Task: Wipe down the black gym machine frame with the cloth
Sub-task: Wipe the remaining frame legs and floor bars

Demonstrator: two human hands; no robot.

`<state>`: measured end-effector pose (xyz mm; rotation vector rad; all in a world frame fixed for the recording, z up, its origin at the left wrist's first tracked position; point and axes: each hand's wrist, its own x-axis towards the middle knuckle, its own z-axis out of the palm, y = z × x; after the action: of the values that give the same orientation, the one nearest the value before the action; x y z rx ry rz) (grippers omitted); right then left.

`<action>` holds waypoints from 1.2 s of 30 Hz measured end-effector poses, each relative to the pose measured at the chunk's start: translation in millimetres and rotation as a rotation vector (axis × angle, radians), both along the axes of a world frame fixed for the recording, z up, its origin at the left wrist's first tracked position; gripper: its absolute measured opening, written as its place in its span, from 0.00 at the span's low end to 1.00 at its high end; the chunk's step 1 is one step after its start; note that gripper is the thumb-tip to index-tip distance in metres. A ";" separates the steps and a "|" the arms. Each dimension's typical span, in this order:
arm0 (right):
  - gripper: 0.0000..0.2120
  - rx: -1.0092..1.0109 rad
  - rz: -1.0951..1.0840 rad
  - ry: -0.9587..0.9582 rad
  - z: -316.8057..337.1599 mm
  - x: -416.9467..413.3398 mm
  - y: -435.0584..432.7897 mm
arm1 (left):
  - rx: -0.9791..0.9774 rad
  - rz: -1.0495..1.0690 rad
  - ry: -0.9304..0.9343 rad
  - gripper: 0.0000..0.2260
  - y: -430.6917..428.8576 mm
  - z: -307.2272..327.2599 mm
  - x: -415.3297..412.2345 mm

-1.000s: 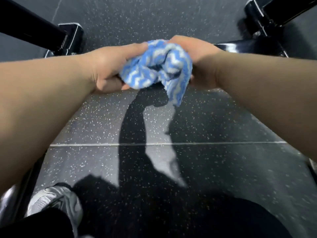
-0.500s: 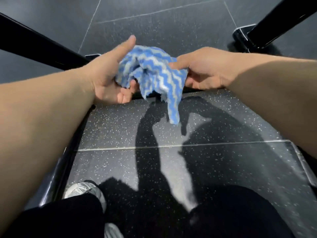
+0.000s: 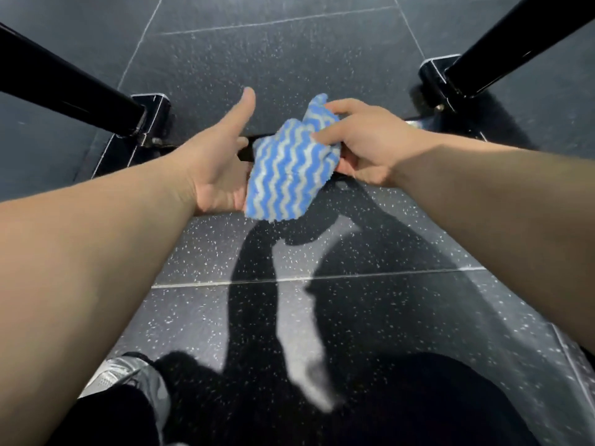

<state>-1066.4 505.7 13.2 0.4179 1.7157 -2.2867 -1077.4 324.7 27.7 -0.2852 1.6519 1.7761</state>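
My right hand (image 3: 363, 146) pinches the blue-and-white zigzag cloth (image 3: 286, 178); my left hand (image 3: 215, 169) is spread. It looks soft and floppy, best bunched up.

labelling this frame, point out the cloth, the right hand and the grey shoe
blue striped cloth (image 3: 286, 178), head view, striped middle
right hand (image 3: 365, 146), head view, its back
grey shoe (image 3: 124, 373), head view, toe

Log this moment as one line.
right hand: grips cloth | left hand: open beside cloth | black frame: cloth contact unclear
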 end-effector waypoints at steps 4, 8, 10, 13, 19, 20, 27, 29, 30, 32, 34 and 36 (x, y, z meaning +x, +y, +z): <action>0.38 0.082 0.089 0.026 -19.6 -14.6 -5.4 | 0.110 0.115 0.133 0.22 1.8 -25.7 -27.7; 0.11 0.418 0.198 0.002 -62.5 -29.4 -8.8 | -0.094 -0.290 0.201 0.13 8.8 -54.8 -43.8; 0.06 0.479 0.108 -0.038 -88.6 -37.2 -4.7 | -0.614 -0.430 0.418 0.11 10.2 -77.8 -57.1; 0.12 0.443 -0.045 -0.064 -125.4 -55.9 11.7 | -1.202 -0.440 0.781 0.13 5.9 -109.7 -86.7; 0.14 1.049 -0.227 0.046 -162.7 -106.9 32.8 | -1.381 -0.300 0.861 0.18 -7.3 -179.7 -162.9; 0.15 1.121 -0.199 0.098 -168.7 -113.7 31.1 | -1.454 -0.352 0.882 0.19 3.1 -191.5 -166.3; 0.13 1.115 -0.329 0.184 -186.3 -129.2 30.2 | -1.076 -0.723 1.292 0.25 22.0 -209.7 -152.9; 0.12 1.075 -0.273 0.157 -182.0 -127.3 31.2 | -1.111 -0.849 1.320 0.27 -14.6 -209.9 -165.2; 0.12 1.049 -0.247 0.144 -178.3 -125.1 31.8 | -1.142 -0.854 1.272 0.27 -26.5 -207.1 -166.7; 0.11 1.015 -0.222 0.116 -169.9 -120.0 32.9 | -1.220 -0.797 1.153 0.27 -37.3 -199.7 -159.0; 0.10 0.924 -0.191 0.090 -158.3 -110.0 28.7 | -1.235 -0.634 1.063 0.27 -35.5 -186.4 -143.0; 0.11 0.786 -0.103 0.030 -144.2 -98.2 20.9 | -1.161 -0.413 0.945 0.21 -25.4 -165.0 -129.6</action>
<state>-1164.5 526.7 -130.9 0.6184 2.6120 -1.5802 -1207.0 299.2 -137.3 0.4650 2.9899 0.4196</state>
